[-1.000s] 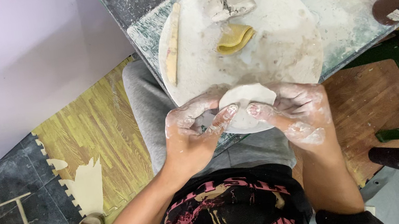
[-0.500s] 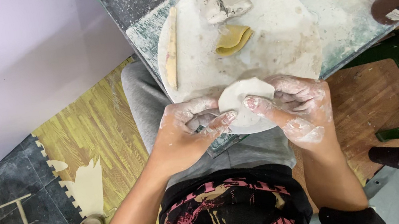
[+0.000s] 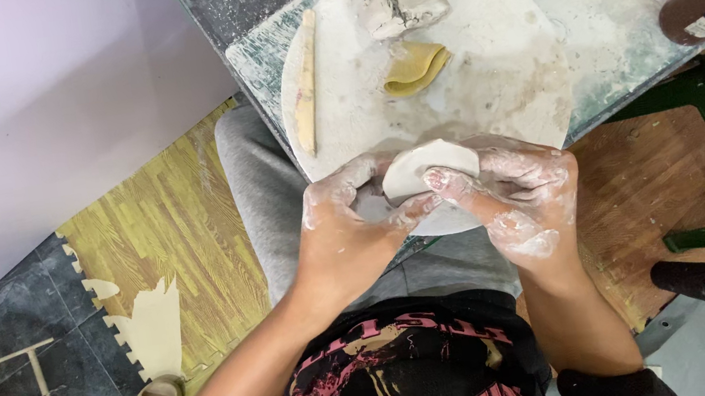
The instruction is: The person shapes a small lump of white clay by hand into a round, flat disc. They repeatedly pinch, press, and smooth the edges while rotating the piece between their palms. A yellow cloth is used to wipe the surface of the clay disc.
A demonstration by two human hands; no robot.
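Sitting at my worktop (image 3: 585, 18), I have the big round white board (image 3: 502, 85) in front of me, and its near edge sticks out over my lap. If I lean on that edge, I think the board could tip and send everything sliding toward me.

My left hand (image 3: 349, 235) and my right hand (image 3: 522, 197) are both covered in wet white clay. Each grip is closed around the same thing, a small pale clay piece (image 3: 422, 170) with a round top. It sits between my two hands, just above the near edge of the board and over my grey trousers (image 3: 266, 201). My right thumb presses on its front.

Wet hands are slippery. If I squeeze too softly, the clay piece could slide out and drop onto my lap or down to the yellow floor mat (image 3: 166, 243). If I squeeze too hard, I think the thin edge could bend or tear.

On the board lie a grey lump of clay (image 3: 403, 2), a folded yellow sponge (image 3: 415, 68) and a long wooden stick (image 3: 305, 80). The stick lies near the left rim, so a bump from my elbow might roll it off.
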